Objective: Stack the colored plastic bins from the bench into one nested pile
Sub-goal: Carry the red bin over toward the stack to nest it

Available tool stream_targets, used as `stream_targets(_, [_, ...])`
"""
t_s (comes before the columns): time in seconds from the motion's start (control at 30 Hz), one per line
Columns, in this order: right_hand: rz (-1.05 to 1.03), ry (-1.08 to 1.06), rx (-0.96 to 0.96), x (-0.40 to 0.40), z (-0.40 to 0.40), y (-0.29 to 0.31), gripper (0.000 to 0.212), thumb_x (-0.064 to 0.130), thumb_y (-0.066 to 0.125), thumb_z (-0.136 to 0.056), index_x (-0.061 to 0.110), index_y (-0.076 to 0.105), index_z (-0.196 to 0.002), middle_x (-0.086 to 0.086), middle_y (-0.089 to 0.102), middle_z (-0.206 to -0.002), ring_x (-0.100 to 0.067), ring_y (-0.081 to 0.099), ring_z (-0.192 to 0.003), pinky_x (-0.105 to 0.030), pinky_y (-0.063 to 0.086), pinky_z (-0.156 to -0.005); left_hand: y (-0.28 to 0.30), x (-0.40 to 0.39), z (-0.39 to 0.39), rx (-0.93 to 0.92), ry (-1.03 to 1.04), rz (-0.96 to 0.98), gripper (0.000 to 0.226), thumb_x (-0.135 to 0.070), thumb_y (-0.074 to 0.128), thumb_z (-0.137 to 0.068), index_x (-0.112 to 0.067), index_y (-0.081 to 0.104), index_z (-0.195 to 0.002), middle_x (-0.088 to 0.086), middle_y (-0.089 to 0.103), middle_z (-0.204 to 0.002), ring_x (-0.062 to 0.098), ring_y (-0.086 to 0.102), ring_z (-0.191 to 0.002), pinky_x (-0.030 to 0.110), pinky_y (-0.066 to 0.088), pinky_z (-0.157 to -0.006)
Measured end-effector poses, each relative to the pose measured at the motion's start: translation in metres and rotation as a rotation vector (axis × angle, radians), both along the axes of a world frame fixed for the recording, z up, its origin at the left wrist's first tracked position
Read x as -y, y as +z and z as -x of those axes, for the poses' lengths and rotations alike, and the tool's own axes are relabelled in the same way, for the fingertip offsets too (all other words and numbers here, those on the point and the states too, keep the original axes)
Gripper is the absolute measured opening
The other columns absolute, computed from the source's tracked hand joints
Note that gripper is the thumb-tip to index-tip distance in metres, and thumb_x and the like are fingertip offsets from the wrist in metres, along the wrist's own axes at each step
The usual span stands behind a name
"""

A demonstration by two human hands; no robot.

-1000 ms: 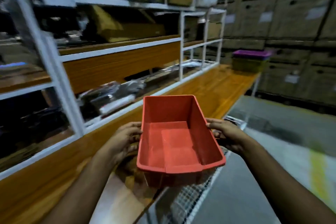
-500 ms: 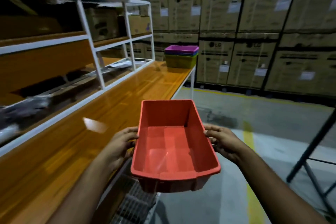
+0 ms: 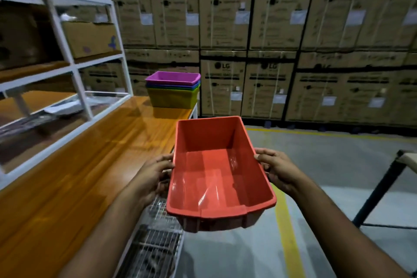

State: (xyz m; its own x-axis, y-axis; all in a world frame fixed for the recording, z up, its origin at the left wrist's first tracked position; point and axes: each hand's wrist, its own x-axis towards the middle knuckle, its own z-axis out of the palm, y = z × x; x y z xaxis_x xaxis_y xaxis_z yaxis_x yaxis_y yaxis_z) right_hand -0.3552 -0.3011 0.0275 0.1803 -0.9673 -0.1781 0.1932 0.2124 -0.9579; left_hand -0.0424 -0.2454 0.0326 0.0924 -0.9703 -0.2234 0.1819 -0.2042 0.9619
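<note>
Red bin (image 3: 216, 169) in both hands — off bench edge (image 3: 158, 142)

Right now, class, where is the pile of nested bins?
In the head view the pile of nested bins stands upper centre, at the bench's far end, before the wall of cardboard boxes, beyond the hand-held red bin.

Single head-worn wide-angle view, facing forward and down, close over hands (image 3: 216, 171), bench end (image 3: 158, 117) farther, edges perhaps distorted

A warehouse: stacked LG-branded cartons (image 3: 225, 16) lined the far wall, a painted yellow line (image 3: 286, 228) marked the concrete floor (image 3: 338, 165), and white metal shelving (image 3: 74, 67) stood along the desk (image 3: 74, 176).
</note>
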Motion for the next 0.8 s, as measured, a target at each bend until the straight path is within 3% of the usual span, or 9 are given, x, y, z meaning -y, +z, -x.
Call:
stream_targets(0.07, [0.015, -0.024, -0.005, 0.050, 0.007, 0.005, 0.025, -0.002, 0.054, -0.091, 0.000, 0.067, -0.112, -0.007, 0.067, -0.067, -0.008, 0.056, -0.045, -0.022, 0.051, -0.050, 0.006, 0.056, 0.006, 0.022, -0.015, 0.001, 0.028, -0.002, 0.048, -0.088, -0.017, 0.067, -0.102, 0.007, 0.063, -0.081, 0.016, 0.058, -0.063, 0.025, 0.047, -0.050])
stream_targets(0.2, [0.044, -0.016, 0.016, 0.152, 0.025, 0.009, 0.024, 0.002, 0.057, -0.090, 0.005, 0.069, -0.111, -0.016, 0.070, -0.089, -0.015, 0.065, -0.062, -0.029, 0.055, -0.064, 0.014, 0.160, 0.023, 0.039, -0.042, 0.035, 0.026, -0.003, 0.048, -0.090, -0.016, 0.066, -0.104, 0.005, 0.066, -0.083, 0.016, 0.060, -0.069, 0.027, 0.051, -0.051])
stream_targets(0.33, [0.098, 0.013, 0.030, 0.268, 0.044, 0.013, 0.023, 0.003, 0.059, -0.089, 0.005, 0.071, -0.110, -0.017, 0.071, -0.092, -0.017, 0.064, -0.064, -0.030, 0.055, -0.065, 0.018, 0.268, 0.041, 0.057, -0.017, 0.061, 0.031, -0.003, 0.049, -0.088, -0.012, 0.066, -0.112, 0.006, 0.067, -0.091, 0.016, 0.060, -0.076, 0.029, 0.050, -0.060])
stream_targets(0.47, [0.116, 0.035, 0.044, 0.377, 0.052, 0.033, 0.027, 0.001, 0.060, -0.089, 0.000, 0.067, -0.115, -0.014, 0.071, -0.086, -0.013, 0.065, -0.059, -0.028, 0.057, -0.058, 0.037, 0.360, 0.052, 0.041, 0.032, 0.068, 0.034, -0.002, 0.050, -0.085, -0.013, 0.067, -0.112, 0.011, 0.063, -0.102, 0.017, 0.057, -0.082, 0.029, 0.049, -0.061])
stream_targets(0.6, [0.164, 0.124, 0.039, 0.486, 0.048, 0.074, 0.027, 0.002, 0.059, -0.090, 0.000, 0.067, -0.115, -0.011, 0.074, -0.081, -0.014, 0.067, -0.061, -0.028, 0.059, -0.060, 0.076, 0.443, 0.053, -0.005, 0.117, 0.125, 0.034, 0.000, 0.047, -0.087, -0.008, 0.065, -0.116, 0.012, 0.064, -0.094, 0.019, 0.056, -0.078, 0.020, 0.050, -0.043])
stream_targets(0.7, [0.184, 0.191, 0.053, 0.556, 0.028, 0.102, 0.028, 0.001, 0.056, -0.091, -0.003, 0.064, -0.118, -0.009, 0.073, -0.074, -0.011, 0.067, -0.057, -0.025, 0.059, -0.056, 0.101, 0.495, 0.039, 0.013, 0.172, 0.151, 0.035, -0.007, 0.050, -0.088, -0.011, 0.066, -0.119, 0.016, 0.067, -0.104, 0.021, 0.062, -0.088, 0.026, 0.057, -0.056])
stream_targets(0.8, [0.186, 0.256, 0.041, 0.627, -0.002, 0.118, 0.030, -0.001, 0.051, -0.094, -0.009, 0.060, -0.122, 0.001, 0.061, -0.054, -0.001, 0.048, -0.037, -0.015, 0.044, -0.038, 0.116, 0.541, 0.020, -0.008, 0.257, 0.191, 0.033, -0.008, 0.050, -0.088, -0.010, 0.066, -0.117, 0.014, 0.065, -0.102, 0.021, 0.061, -0.091, 0.027, 0.055, -0.059])
